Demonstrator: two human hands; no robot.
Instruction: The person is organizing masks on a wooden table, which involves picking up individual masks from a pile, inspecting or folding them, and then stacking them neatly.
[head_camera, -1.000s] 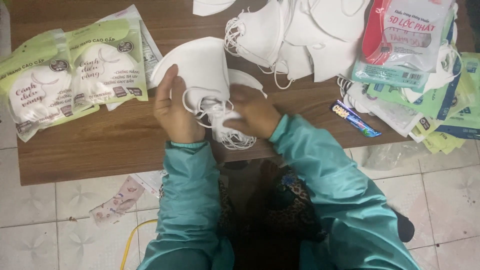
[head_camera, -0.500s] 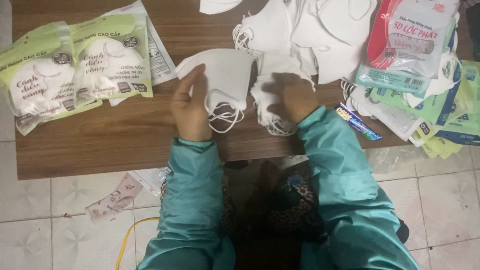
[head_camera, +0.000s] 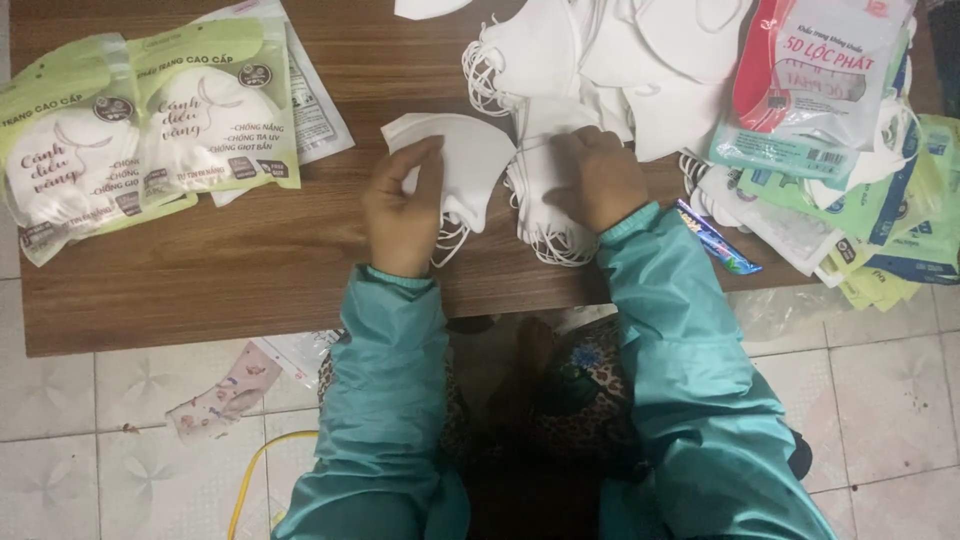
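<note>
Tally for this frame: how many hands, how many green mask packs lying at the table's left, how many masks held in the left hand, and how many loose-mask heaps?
Hands: 2, left hand and right hand
Green mask packs at left: 2
Mask in left hand: 1
Loose-mask heap: 1, single masks too overlapped to count
Total: 6

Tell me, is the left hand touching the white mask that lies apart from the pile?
Touching. The head view shows the left hand resting on the folded white mask, its fingers lying over the mask's left part, with no gap between them.
</note>
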